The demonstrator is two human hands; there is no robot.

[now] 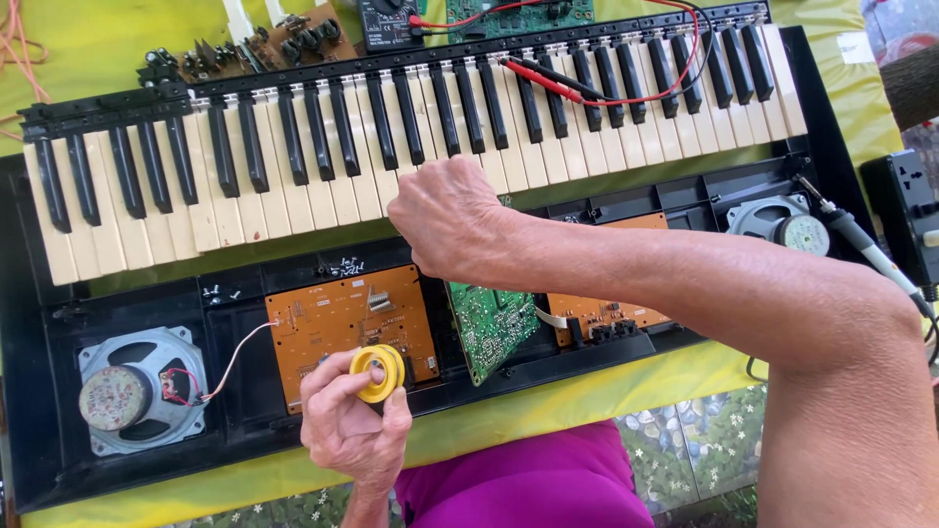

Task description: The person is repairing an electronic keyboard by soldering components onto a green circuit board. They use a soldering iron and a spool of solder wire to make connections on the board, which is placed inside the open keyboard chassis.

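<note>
My left hand pinches a small yellow spool just above the front edge of an opened black keyboard case. My right hand reaches in from the right with its back up and fingers curled under. It is closed at the top edge of a tilted green circuit board in the middle of the case; the fingertips are hidden. An orange circuit board lies left of the green one, right behind the spool. The row of black and white keys lies loose along the back of the case.
A round speaker sits at the case's left end and another speaker at the right. Red and black probes rest on the keys. A soldering iron and a black power strip lie at the right. Brown component boards sit behind.
</note>
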